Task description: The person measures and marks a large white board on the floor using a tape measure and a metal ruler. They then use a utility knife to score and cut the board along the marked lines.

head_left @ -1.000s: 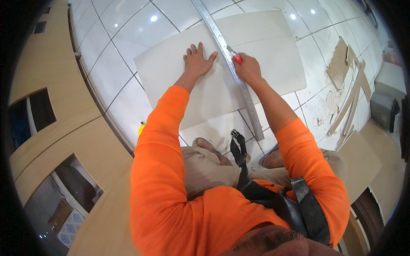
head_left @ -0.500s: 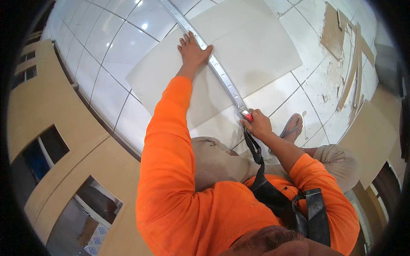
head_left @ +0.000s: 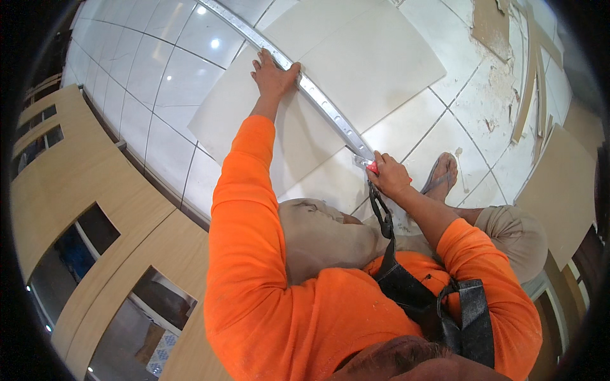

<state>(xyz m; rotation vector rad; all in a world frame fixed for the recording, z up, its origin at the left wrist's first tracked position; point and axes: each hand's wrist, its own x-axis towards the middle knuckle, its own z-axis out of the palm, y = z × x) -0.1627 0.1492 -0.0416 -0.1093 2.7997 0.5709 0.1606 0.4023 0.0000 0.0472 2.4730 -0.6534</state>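
A pale flat board point(head_left: 381, 57) lies on the tiles with a long silver metal straightedge point(head_left: 324, 108) laid diagonally across it. My left hand point(head_left: 274, 79) presses on the straightedge near the board's far half, thumb and fingers spread. My right hand point(head_left: 392, 173) grips a red-handled cutter point(head_left: 372, 166) at the straightedge's near end, by the board's lower edge. A black strap point(head_left: 384, 216) hangs from my body below that hand. My foot in a sandal point(head_left: 445, 174) is to the right of the cutter.
Light wooden panels with rectangular openings point(head_left: 146, 228) line the left side. Board offcuts point(head_left: 489, 25) and long strips point(head_left: 527, 89) lie on the dusty tiles point(head_left: 165, 89) at the upper right. Another board point(head_left: 553, 190) lies at the right, near my knee.
My right hand with the cutter has moved down along the straightedge to its near end. My left hand has shifted onto the straightedge. My right foot has moved out to the side.
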